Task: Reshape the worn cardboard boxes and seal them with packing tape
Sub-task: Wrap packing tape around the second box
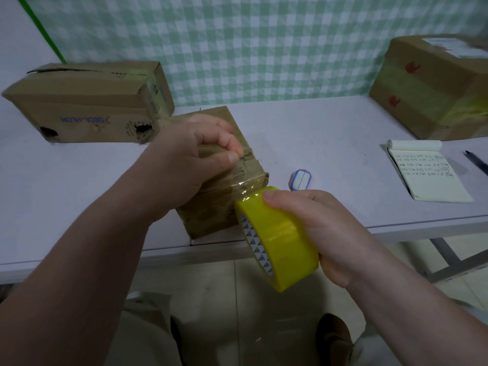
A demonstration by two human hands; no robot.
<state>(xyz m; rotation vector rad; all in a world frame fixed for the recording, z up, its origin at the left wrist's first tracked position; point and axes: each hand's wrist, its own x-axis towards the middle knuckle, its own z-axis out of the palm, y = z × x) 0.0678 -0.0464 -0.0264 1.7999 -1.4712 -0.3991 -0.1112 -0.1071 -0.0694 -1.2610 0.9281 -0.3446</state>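
A small worn cardboard box (224, 204) lies near the front edge of the white table (330, 143). My left hand (195, 154) rests on top of it, thumb and forefinger pinching the tape end against the top face. My right hand (311, 231) grips a yellow roll of packing tape (280, 241) just off the box's near right corner. A short clear strip of tape (247, 187) runs from the roll up over the box's edge.
A long torn box (87, 107) with holes stands at the back left. A larger taped box (433, 85) sits at the back right. A notepad (425, 173), a pen (476, 161) and a small blue-and-white label (302, 179) lie on the right.
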